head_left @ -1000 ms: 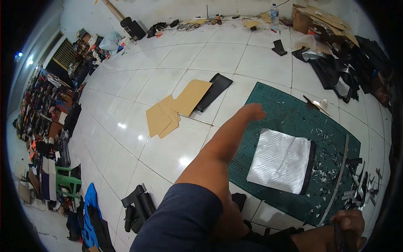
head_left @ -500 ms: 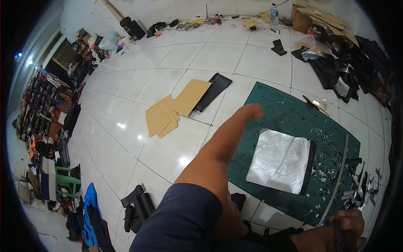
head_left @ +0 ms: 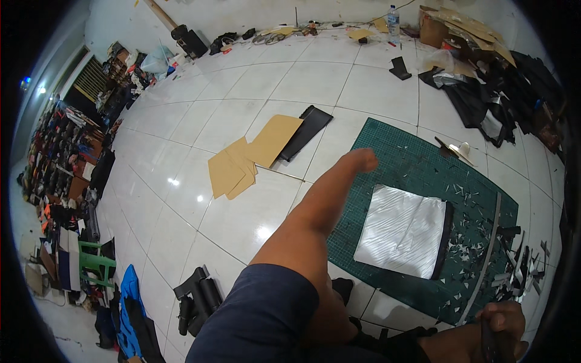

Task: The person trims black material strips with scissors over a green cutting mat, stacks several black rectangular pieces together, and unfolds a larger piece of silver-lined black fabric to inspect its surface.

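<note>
My left hand (head_left: 365, 160) is stretched out over the far left part of a green cutting mat (head_left: 402, 148). Its fingers look curled in, and nothing shows in them. At the lower right, my right hand (head_left: 505, 319) is closed around something dark, mostly hidden by the fingers and the picture's rim. Between the hands lies a silver, crinkled square sheet (head_left: 399, 233) with a black edge along its right side. A long metal ruler (head_left: 482, 266) lies along the mat's right part, with small black and silver scraps around it.
Tan card pieces (head_left: 227, 169) and a folded black piece (head_left: 307, 133) lie on the white tiles left of the mat. Black rolls (head_left: 200, 299) sit at lower left. A black material heap (head_left: 469, 100) and a water bottle (head_left: 393, 24) are at far right. Offcuts (head_left: 526, 266) edge the mat.
</note>
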Demonstrator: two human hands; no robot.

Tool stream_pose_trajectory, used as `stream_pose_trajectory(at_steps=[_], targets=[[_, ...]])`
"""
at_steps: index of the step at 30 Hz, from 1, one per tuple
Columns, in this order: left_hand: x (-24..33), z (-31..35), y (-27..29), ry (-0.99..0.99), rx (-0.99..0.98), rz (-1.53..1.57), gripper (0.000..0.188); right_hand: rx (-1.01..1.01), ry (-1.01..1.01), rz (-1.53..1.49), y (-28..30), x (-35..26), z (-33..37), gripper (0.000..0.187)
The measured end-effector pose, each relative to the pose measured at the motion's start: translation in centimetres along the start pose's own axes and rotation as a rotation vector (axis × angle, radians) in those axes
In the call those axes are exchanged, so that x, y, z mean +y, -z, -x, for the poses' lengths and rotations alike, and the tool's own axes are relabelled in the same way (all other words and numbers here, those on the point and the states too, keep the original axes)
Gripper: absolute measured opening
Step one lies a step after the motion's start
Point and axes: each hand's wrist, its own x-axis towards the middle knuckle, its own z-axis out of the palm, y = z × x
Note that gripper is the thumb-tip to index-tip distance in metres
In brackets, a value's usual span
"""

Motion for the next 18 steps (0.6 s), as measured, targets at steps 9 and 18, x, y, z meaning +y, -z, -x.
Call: stream_pose_trajectory(at_steps=[9, 18], targets=[[-0.6, -0.8, -0.7, 0.104, 0.095, 0.096, 0.044, -0.084, 0.068, 0.066, 1.3, 0.8, 0.0, 0.037], [-0.3, -0.2, -0.5, 0.087, 0.007, 0.057, 0.04, -0.135, 0.08, 0.003, 0.5, -0.2, -1.0, 0.043]])
